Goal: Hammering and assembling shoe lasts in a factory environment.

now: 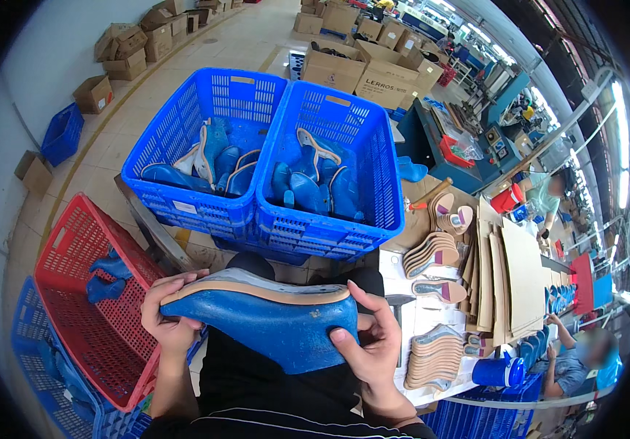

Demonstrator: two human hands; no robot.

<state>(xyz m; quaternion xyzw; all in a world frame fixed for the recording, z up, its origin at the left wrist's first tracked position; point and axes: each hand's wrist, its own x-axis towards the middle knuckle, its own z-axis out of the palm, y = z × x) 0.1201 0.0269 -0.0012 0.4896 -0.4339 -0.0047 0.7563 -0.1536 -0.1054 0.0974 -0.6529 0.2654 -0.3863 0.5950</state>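
Note:
A blue shoe last (pixel 271 325) lies sideways in front of me, held up between both hands. A tan-edged insole (pixel 256 290) runs along its sole side, which faces up and away from me. My left hand (pixel 172 311) grips the toe end, fingers on top and thumb underneath. At the heel end my right hand (pixel 373 340) is closed, with a finger on the insole's edge and the thumb against the blue side. Some of the fingers behind the last are hidden.
Two blue crates (pixel 330 219) holding lasts stand ahead. At left, a red crate (pixel 95 293) with a few lasts rests on a blue one (pixel 33 351). On the right-hand table are stacked insoles (pixel 432 358), cardboard sheets (pixel 516 282), a hammer (pixel 432 194) and a blue jug (pixel 498 372). Co-workers sit farther right.

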